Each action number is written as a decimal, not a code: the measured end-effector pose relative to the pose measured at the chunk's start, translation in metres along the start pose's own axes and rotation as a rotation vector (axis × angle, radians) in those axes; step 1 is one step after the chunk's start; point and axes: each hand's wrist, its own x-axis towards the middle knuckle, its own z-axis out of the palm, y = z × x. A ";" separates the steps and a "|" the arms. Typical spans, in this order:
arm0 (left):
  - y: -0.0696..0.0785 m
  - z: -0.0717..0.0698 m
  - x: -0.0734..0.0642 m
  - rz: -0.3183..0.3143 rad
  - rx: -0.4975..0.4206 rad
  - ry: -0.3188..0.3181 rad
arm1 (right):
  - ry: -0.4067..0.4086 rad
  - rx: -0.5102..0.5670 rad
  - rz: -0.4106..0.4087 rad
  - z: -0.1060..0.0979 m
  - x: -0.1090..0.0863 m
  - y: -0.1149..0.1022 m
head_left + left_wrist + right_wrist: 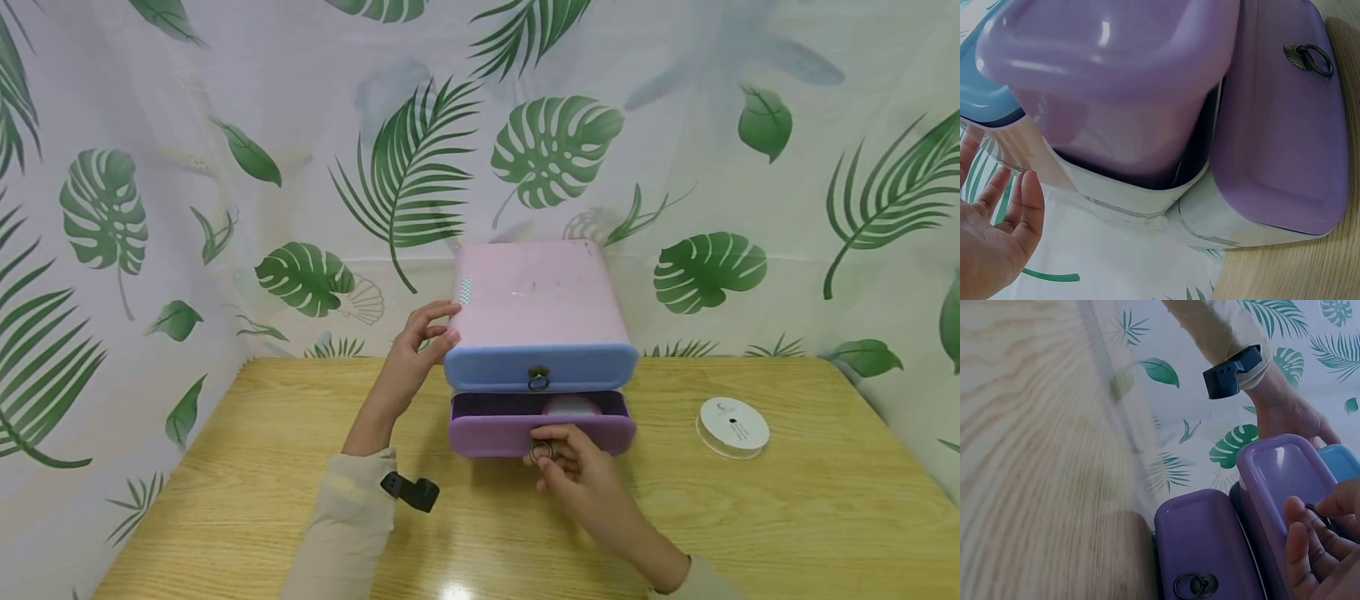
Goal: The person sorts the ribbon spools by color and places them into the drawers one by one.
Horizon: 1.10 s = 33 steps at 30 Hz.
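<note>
A small drawer chest with a pink top (pixel 536 292) stands against the back of the table. Its blue top drawer (pixel 491 368) is closed. Below it a purple drawer (pixel 483 437) is pulled part way out, and a white and pink rounded object (pixel 572 405) shows inside. My right hand (pixel 588 479) pinches this drawer's metal ring pull (pixel 532 452) between thumb and fingers. Fingers of my left hand (pixel 412 358) rest against the chest's left side, spread and loosely bent. In the left wrist view a lower purple drawer (pixel 1279 144) is closed.
A white ribbon spool (pixel 732 425) lies flat on the wooden table (pixel 817 500), right of the chest. A leaf-print cloth (pixel 450 192) hangs close behind and at the sides. The lower drawer carries its own ring pull (pixel 1190 586).
</note>
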 end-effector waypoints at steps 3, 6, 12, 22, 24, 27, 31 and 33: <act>0.000 0.000 0.001 0.002 -0.004 -0.005 | 0.012 -0.021 0.021 -0.001 0.005 0.002; -0.001 0.000 0.000 0.008 -0.004 -0.013 | 0.013 -0.027 0.053 -0.002 0.008 0.003; -0.001 -0.001 0.000 0.012 0.001 -0.020 | 0.010 -0.030 0.072 -0.003 0.013 0.004; -0.002 -0.002 0.001 0.010 0.003 -0.018 | 0.014 -0.021 0.042 -0.004 0.021 0.006; -0.002 -0.002 0.001 0.009 0.001 -0.020 | 0.019 -0.010 0.065 -0.004 0.022 0.006; -0.002 -0.002 0.001 0.008 0.000 -0.021 | 0.023 0.002 0.094 -0.004 0.024 0.007; -0.002 -0.002 0.000 0.005 0.000 -0.016 | 0.020 0.004 0.099 -0.004 0.025 0.008; -0.001 -0.002 0.000 0.006 0.001 -0.014 | 0.018 0.002 0.096 -0.004 0.025 0.009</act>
